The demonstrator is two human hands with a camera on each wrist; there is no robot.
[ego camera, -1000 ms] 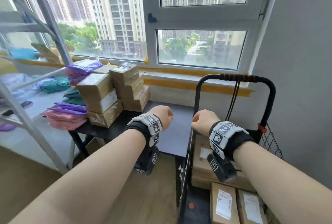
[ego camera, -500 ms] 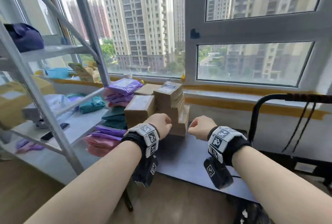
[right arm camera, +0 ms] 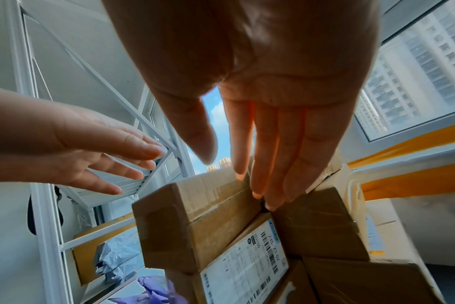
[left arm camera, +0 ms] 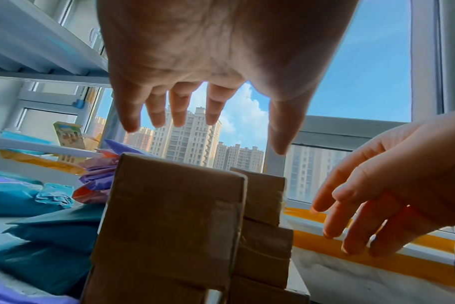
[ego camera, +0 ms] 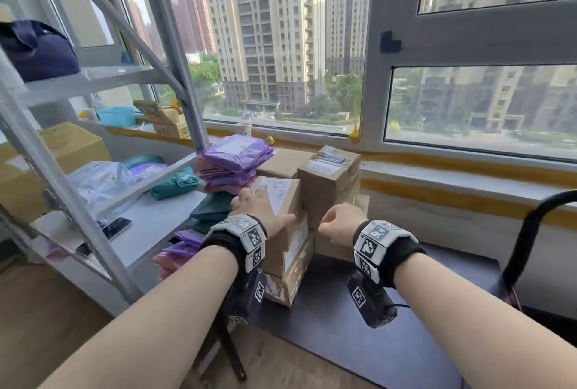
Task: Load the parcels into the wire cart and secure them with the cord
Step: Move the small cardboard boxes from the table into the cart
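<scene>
While the cardboard parcels (ego camera: 282, 232) sit stacked on the dark counter (ego camera: 359, 335), the left hand (ego camera: 260, 207) hovers spread over the top box; the right hand (ego camera: 340, 223), fingers extended, reaches beside it, holding nothing.

A high-rise room used as a small parcel store or packing room. Taped cardboard boxes (ego camera: 327, 179) with shipping labels are stacked at the back left corner of a dark table (ego camera: 359, 335). Purple and teal mailer bags (ego camera: 234, 154) pile beside them. White metal shelving (ego camera: 93, 82) holds more packages, and the window (ego camera: 281, 45) overlooks apartment towers.
</scene>
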